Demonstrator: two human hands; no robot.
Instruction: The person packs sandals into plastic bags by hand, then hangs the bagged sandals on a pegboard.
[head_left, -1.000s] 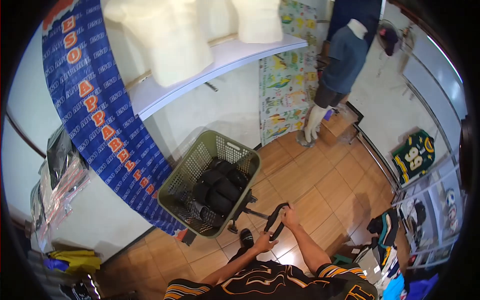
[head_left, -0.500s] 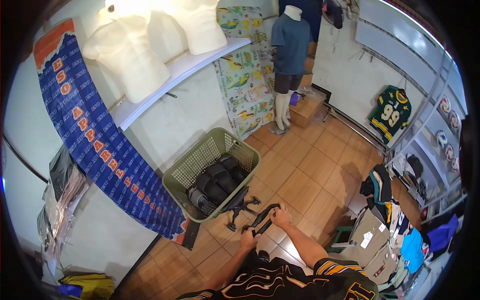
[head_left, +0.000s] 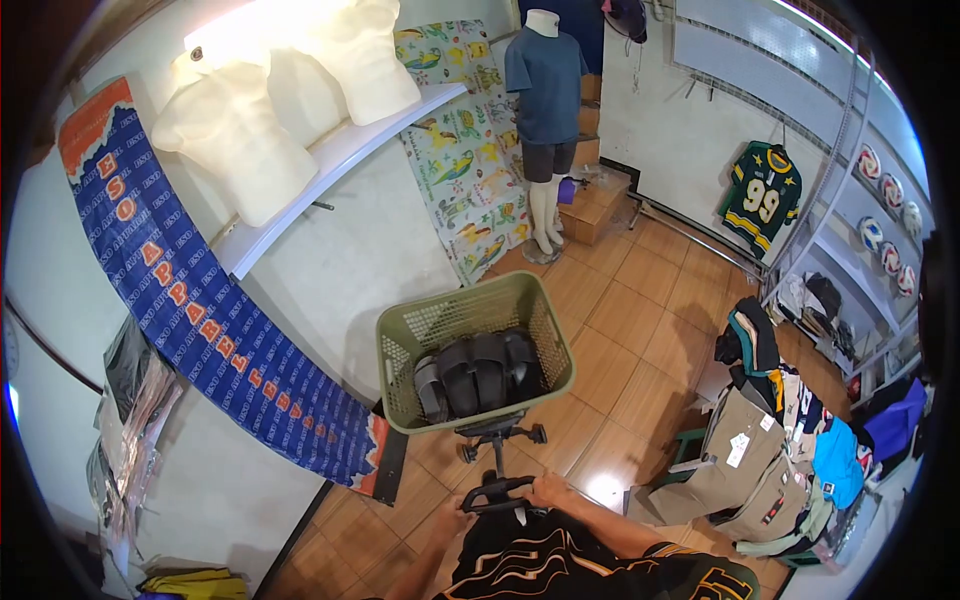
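Both ends of the black handle [head_left: 497,493] are clenched: left hand [head_left: 455,518] on one, right hand [head_left: 550,490] on the other. Just ahead, the green basket [head_left: 395,345] of black rolls [head_left: 475,362] sits atop a wheeled stand [head_left: 497,440].

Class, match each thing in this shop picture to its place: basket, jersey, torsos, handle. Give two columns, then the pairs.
Things:
1 basket
2 jersey
3 torsos
4 handle

Places:
a on the shelf
b gripped by the left hand and right hand
c hanging on the wall
d on a wheeled stand

Pairs: 1-d, 2-c, 3-a, 4-b
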